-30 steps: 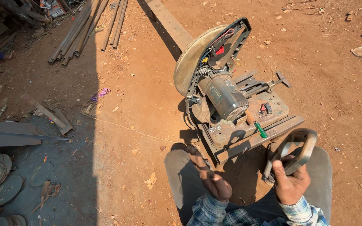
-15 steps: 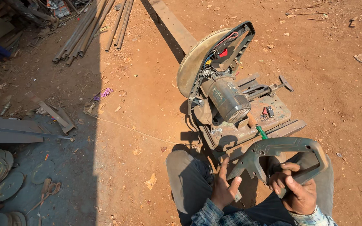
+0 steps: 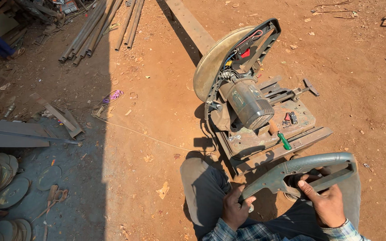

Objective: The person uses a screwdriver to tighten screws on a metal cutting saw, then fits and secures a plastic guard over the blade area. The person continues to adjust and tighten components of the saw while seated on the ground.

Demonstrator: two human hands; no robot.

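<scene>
nearest, left hand [image 3: 236,211] wrapped around the near left end of a grey-green handle frame [image 3: 300,172], fingers [image 3: 248,200] curled shut on it. right hand [image 3: 325,203] gripping the frame's right part from below, fingers hooked through its opening, closed on the bar. frame held across grey trouser knees [image 3: 204,187], just near of the saw base. beyond, chop saw [image 3: 242,89] on red dirt, motor [image 3: 249,105] over rusty base plate [image 3: 269,134], green-handled screwdriver [image 3: 284,141] lying on its near edge. far left, bundle of metal rods [image 3: 94,27]; near left in shade, stacked discs [image 3: 1,187].
</scene>
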